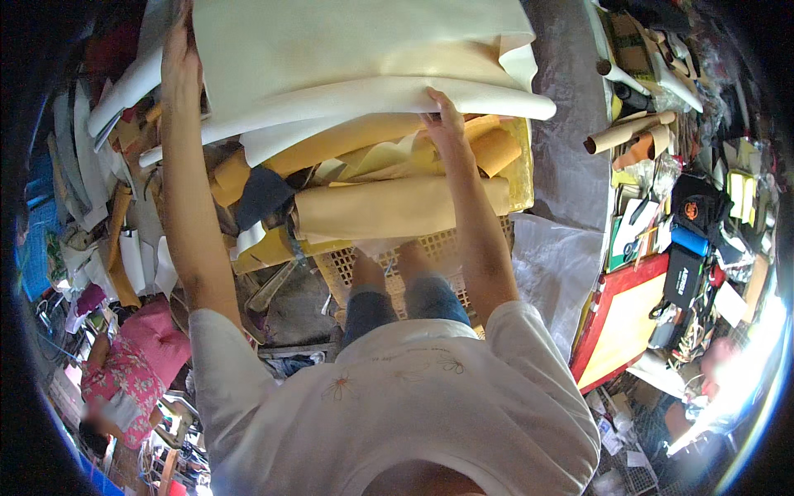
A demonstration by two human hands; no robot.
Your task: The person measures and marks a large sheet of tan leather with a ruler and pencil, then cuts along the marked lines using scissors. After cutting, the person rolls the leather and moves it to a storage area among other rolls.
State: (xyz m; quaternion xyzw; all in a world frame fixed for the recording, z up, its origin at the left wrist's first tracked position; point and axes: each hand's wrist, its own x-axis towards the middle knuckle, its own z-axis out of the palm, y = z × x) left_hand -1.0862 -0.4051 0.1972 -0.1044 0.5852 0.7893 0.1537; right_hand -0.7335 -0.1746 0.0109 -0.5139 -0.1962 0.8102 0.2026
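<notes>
A wide, pale cream-white sheet (356,41), smooth like leather or vinyl, spreads out in front of me. Its near edge is curled into a long white roll (347,101). My right hand (447,120) is closed on this rolled edge, one finger lying over the top and the others bent below it. At the sheet's left edge is my left hand (184,62), its fingers pointing away from me along that edge. They seem to grip it, though the fingertips run to the picture's top border. Below the roll lie tan and yellow sheets (347,149) and a thick beige roll (389,208).
A yellow perforated crate (339,269) stands by my legs. To the right are a grey plastic-covered surface (571,165), a red-framed panel (624,318), several rolls (628,132) and a black bag (699,202). Another person in pink floral clothing (132,364) is at lower left.
</notes>
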